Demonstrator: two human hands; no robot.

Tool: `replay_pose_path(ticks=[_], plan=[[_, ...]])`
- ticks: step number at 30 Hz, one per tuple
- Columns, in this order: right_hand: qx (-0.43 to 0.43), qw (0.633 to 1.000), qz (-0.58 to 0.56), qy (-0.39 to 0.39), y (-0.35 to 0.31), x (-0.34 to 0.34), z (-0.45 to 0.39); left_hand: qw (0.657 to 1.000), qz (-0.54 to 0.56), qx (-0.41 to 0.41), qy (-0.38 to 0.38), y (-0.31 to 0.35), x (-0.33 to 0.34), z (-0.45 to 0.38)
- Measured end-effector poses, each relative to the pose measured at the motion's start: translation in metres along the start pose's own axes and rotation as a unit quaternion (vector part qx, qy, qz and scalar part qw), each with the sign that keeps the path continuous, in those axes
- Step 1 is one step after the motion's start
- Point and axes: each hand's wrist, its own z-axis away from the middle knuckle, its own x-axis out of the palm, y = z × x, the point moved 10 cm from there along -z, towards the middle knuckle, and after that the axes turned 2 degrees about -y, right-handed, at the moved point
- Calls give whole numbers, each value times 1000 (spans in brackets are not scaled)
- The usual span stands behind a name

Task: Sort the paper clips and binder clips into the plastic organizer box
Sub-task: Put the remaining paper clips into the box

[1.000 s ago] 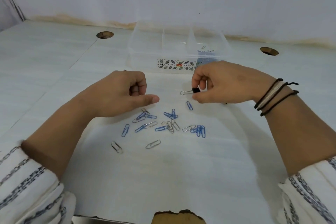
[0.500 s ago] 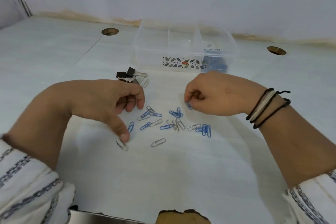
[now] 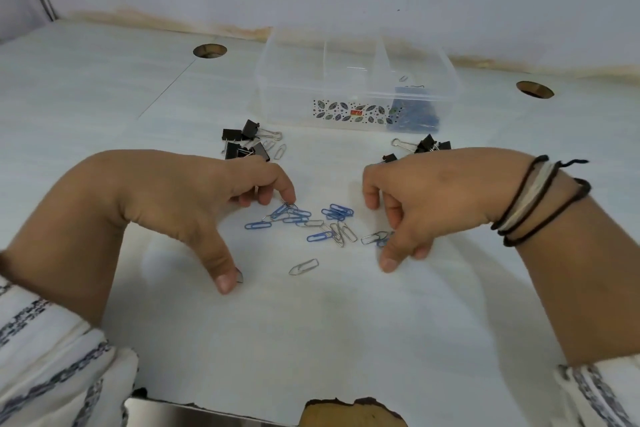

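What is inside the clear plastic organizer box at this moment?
In the organizer box, the right compartment holds a heap of blue paper clips. The other compartments look empty. The printed label on the front wall covers a low strip, so anything behind it stays unseen.

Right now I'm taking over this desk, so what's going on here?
A person is sorting clips by hand. The left hand and right hand both reach into the loose paper clips on the table. Black binder clips lie in two small piles behind. The organizer box holds blue clips in its right compartment.
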Motion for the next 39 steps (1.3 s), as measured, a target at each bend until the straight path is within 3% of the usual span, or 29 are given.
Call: replay_pose_path(ticks=[3,4,6,10,14,23,30,35,39], plan=[[-52,997,-27,50,-19,-6,-7,991,-108,48,-59,-6,19,-8],[-69,995,-42,65,-24,-7,-9,995,-68,16,-70,-8,12,-18],[-97,988,-67,101,-31,-13,-11,994,-96,-26,-42,5,-9,-20],[-104,980,-19,170,-34,-26,-8,997,-70,35,22,45,-21,-12],[-116,979,31,167,-41,-23,-9,993,-93,55,54,48,-23,-19],[-157,964,10,214,-56,-24,-13,984,-49,104,137,61,-30,-22],[-162,952,-142,216,-22,-43,-12,978,13,99,182,59,-42,-17],[-162,900,-304,267,17,-78,10,949,138,124,254,72,-65,-14],[-142,815,-434,357,65,-120,25,918,188,151,314,102,-94,-27]])
